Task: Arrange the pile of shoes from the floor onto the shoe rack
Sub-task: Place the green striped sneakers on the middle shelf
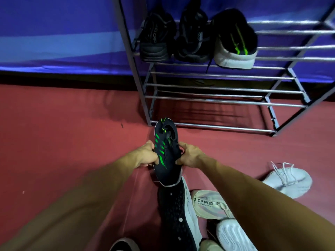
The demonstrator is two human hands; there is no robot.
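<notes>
Left hand (145, 155) is clamped on the near side of a black shoe with green stripes (167, 154), fingers curled around its edge. The shoe hangs in the air between both hands, heel end pointing toward the shoe rack (224, 87), toe end toward the person. Right hand (189, 156) grips the other side, thumb up by the laces.

Up on the rack's upper bars: a black sneaker (155, 38) at the left end, a second black sneaker (194, 37) beside it, then a black shoe with green stripes and a white sole (235, 42) (a match for the held one, by the look of it). The lower bars are bare.

On the red floor (63, 124) below the hands, a dark perforated shoe (174, 214), a beige sneaker with lettering (208, 203), an upturned white sole (233, 236), and further right a white laced sneaker (288, 180).
</notes>
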